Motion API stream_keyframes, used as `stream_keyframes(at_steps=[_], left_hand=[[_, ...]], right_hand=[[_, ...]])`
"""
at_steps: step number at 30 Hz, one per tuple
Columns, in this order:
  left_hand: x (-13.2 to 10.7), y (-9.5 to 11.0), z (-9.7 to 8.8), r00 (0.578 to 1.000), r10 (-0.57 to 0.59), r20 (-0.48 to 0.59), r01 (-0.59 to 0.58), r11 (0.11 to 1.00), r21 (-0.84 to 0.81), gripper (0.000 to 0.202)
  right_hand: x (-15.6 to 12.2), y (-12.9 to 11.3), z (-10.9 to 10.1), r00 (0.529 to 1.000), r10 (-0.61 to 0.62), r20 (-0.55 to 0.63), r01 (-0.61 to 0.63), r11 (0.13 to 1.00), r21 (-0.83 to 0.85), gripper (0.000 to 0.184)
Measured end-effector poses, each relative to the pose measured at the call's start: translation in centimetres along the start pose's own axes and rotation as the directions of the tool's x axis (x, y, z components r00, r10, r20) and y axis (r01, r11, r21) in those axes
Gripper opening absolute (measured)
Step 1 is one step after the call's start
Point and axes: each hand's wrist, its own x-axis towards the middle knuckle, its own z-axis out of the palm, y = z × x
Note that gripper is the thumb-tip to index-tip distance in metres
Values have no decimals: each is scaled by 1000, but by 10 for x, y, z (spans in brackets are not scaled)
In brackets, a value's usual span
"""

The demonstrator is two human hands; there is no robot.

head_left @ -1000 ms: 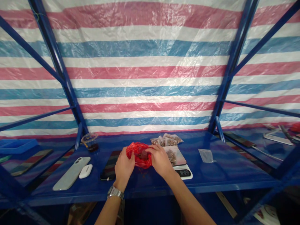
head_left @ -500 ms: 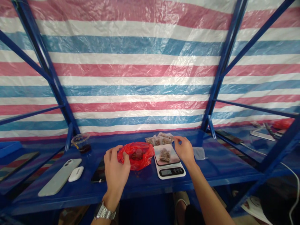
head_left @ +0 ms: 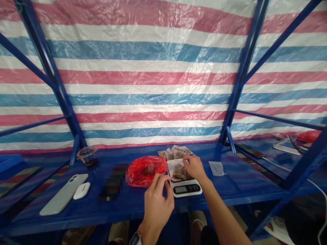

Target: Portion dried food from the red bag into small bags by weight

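Now your right hand [head_left: 194, 166] pinches the bag [head_left: 178, 170] on the scale [head_left: 186, 189] — left hand [head_left: 158, 199] loose, empty. Keep it level.

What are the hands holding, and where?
The right hand pinches the small clear bag on the scale by its right edge; for the left hand it cannot be told.
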Motion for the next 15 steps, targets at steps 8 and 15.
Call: stream_keyframes(at_steps=[8, 15], left_hand=[[-4, 0, 14, 963, -269, -18, 263, 952, -155, 30], [-10, 1, 27, 772, -611, 177, 568, 537, -624, 47]], right_hand=[[-6, -30, -32, 956, -291, 50, 242, 869, 431, 22], [-32, -95, -36, 943, -332, 38, 205, 666, 717, 16]])
